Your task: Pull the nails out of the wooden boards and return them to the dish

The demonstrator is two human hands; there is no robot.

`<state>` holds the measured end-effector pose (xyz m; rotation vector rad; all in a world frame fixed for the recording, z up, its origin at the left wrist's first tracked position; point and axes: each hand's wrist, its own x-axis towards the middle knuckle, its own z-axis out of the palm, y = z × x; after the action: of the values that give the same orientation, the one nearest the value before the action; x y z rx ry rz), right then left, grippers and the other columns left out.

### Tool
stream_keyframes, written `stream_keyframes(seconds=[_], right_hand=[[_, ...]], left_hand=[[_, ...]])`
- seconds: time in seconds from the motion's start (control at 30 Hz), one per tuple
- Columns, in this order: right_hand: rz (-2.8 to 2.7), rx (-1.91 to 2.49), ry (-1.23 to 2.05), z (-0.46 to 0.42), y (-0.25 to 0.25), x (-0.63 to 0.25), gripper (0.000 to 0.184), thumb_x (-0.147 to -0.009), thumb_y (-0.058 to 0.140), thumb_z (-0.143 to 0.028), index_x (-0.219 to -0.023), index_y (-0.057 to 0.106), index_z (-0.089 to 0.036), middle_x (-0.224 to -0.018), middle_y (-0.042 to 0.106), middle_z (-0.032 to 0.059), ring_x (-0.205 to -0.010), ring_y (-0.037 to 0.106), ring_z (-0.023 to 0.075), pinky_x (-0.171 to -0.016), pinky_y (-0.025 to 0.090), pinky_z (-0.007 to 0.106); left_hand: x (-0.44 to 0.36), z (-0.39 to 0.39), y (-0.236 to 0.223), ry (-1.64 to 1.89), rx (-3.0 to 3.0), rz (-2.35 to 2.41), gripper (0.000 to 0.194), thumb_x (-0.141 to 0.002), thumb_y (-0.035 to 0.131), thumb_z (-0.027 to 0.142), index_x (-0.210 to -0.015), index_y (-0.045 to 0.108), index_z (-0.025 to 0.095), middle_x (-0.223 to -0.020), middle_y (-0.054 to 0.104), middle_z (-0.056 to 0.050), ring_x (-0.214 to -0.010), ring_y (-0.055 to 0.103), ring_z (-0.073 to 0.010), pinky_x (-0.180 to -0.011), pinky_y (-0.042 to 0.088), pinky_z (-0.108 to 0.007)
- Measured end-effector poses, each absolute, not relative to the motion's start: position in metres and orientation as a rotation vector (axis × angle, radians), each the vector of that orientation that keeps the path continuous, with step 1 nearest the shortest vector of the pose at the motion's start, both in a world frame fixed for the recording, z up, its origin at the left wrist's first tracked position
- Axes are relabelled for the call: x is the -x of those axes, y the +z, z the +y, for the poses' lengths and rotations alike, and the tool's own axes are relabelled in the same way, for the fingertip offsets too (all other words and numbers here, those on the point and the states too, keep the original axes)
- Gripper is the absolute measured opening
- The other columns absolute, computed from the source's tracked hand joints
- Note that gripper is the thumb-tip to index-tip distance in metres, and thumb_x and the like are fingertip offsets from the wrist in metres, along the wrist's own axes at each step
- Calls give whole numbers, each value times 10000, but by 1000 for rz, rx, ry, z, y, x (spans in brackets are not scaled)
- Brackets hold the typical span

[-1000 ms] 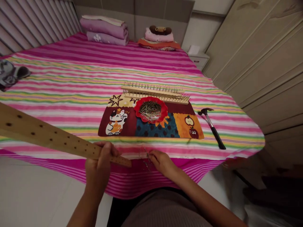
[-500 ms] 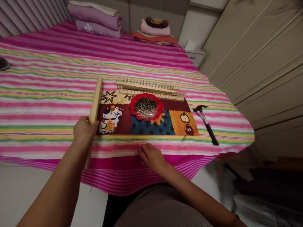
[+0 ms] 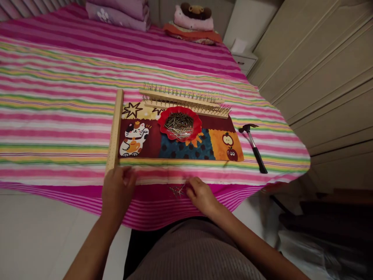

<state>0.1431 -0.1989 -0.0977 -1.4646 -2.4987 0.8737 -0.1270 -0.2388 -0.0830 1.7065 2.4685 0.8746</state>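
Observation:
My left hand is at the lower end of a pale wooden bar, its fingers curled inward. What they hold, if anything, is hidden, and I cannot tell whether the hand touches the bar. My right hand has thumb and fingers drawn together beside a small heap of loose nails on the magenta cloth. Anything between those fingertips is too small to name. Ahead, a red scalloped dish full of nails stands on a patterned mat with a cat picture.
Two wooden bars studded with nails lie behind the dish. A claw hammer with a black handle rests to the right on the striped cloth. Folded bedding and a pink stack are at the back, wardrobe doors at right.
My left hand has let go of the wooden bar's middle and moved down and right; the bar now lies beside the mat. My right hand has shifted right, leaving the loose nails visible.

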Motion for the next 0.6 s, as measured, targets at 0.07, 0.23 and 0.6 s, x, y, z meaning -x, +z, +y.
stream_keyframes(seconds=[0.07,0.23,0.6], right_hand=[[-2468,1635,890,-206,-99,-160,321,-810,475,-105,-1114,576,-135,-1028,648,132,-900,611,216,-787,453,307],[-2465,1715,920,-215,-118,-162,266,-757,504,-84,-999,604,-128,-897,682,123,-788,623,214,-706,445,286],[-2364,1585,989,-208,-119,-137,293,-819,494,-126,-1103,560,-145,-1025,650,118,-908,614,203,-790,457,300]], left_hand=[[106,-257,-96,854,-1802,2392,194,-824,511,296,-887,626,154,-835,616,-65,-841,572,-214,-790,485,-337],[70,-280,-125,882,-1973,2363,158,-836,529,236,-917,637,154,-929,622,-71,-877,553,-209,-821,453,-347],[65,-289,-141,1037,-2079,2451,154,-799,604,172,-948,641,156,-982,600,-81,-916,525,-208,-843,406,-349]])
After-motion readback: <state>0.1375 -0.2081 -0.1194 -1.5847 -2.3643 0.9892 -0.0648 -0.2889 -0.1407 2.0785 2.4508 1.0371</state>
